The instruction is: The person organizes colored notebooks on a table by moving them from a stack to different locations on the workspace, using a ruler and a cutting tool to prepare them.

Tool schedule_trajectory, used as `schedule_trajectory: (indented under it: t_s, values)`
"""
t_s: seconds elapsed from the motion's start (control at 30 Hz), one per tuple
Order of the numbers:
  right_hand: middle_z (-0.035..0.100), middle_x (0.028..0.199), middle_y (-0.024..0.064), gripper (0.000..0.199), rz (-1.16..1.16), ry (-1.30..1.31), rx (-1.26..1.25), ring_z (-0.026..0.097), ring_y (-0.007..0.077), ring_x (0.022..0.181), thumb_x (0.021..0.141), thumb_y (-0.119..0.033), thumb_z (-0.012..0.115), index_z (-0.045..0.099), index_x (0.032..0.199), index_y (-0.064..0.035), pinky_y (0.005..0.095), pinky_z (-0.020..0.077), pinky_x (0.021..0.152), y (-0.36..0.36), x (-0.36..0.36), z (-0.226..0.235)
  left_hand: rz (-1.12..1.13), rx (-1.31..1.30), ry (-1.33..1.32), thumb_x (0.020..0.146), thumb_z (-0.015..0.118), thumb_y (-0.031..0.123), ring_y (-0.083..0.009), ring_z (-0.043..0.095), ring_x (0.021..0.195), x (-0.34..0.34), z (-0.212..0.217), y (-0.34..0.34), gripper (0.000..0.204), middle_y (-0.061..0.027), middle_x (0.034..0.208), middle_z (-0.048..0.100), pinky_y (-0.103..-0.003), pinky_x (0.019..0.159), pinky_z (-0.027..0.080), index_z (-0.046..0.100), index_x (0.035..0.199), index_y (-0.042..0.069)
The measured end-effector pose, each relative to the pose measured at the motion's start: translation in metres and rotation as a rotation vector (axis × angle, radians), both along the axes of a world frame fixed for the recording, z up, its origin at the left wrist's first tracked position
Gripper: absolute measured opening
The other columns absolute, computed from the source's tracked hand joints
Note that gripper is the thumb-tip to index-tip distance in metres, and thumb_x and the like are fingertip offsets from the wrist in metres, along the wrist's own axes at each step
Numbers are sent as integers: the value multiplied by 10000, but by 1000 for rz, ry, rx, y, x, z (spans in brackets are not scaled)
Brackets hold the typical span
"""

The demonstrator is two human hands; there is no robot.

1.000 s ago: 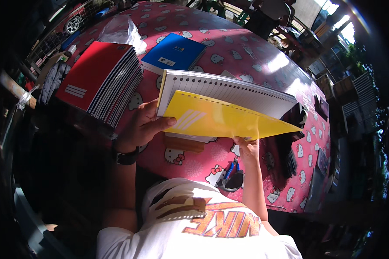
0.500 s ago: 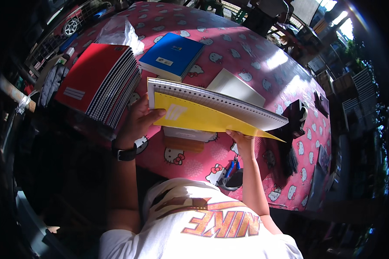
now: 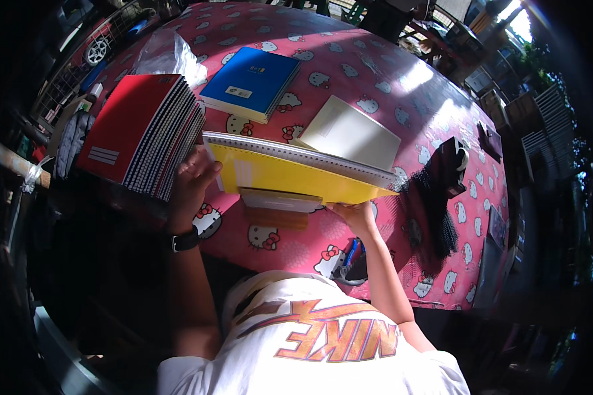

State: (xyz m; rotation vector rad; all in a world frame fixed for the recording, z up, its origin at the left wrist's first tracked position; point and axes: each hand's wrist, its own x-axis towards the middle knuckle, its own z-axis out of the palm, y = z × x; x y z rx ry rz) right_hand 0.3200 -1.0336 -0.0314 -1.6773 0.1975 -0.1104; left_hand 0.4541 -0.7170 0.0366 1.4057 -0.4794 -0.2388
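Over my link, my bare left hand (image 3: 188,191) sits half in shadow, thumb (image 3: 211,171) slanting up and rightward, its fingers (image 3: 190,162) partly hidden; the left forearm (image 3: 196,283) stands nearly upright. My bare right hand (image 3: 357,217) angles inward, closed in a grip, the right forearm (image 3: 387,270) leaning leftward.

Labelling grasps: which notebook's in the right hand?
The yellow notebook, its lower edge in the right hand; red stack and blue pile lie apart.

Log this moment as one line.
held: yellow notebook; right hand: at its lower edge; left hand: by its left end; notebook stack: red top, at left; blue notebook: beyond
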Motion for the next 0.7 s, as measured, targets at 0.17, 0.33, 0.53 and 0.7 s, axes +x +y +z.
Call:
schedule_trajectory:
  t_s: [0.17,0.33,0.53,0.7]
  values:
    - [490,1203,96,666,-50,-202,233,451,166,1129,747,-54,709,326,1292,-48,344,354,964,31,-4,10,177,-151,29,903,502,133,-151,446,1150,-15,-35,-8,416,-98,1281,454,-293,982,338,408,1290,13]
    - [466,1260,132,625,162,-179,-221,439,204,1171,751,-41,663,357,1296,-46,351,348,978,57,-16,1,406,-333,-6,916,484,200,-159,477,1083,9,-28,-18,411,-91,1168,517,-303,971,326,427,1262,-13]
    - [624,870,101,136,-553,-48,-802,595,255,808,758,-52,613,606,893,-44,350,487,682,-79,-23,-8,516,-146,-21,868,563,223,-117,462,809,24,-23,-11,277,-30,831,510,-282,827,354,552,1036,3]
    - [579,871,132,154,-515,170,-1241,545,313,850,756,-87,641,576,892,-52,379,444,787,-147,-64,-41,366,-417,174,878,553,250,-120,510,871,29,-23,-6,250,-55,845,564,-292,860,361,575,963,15]
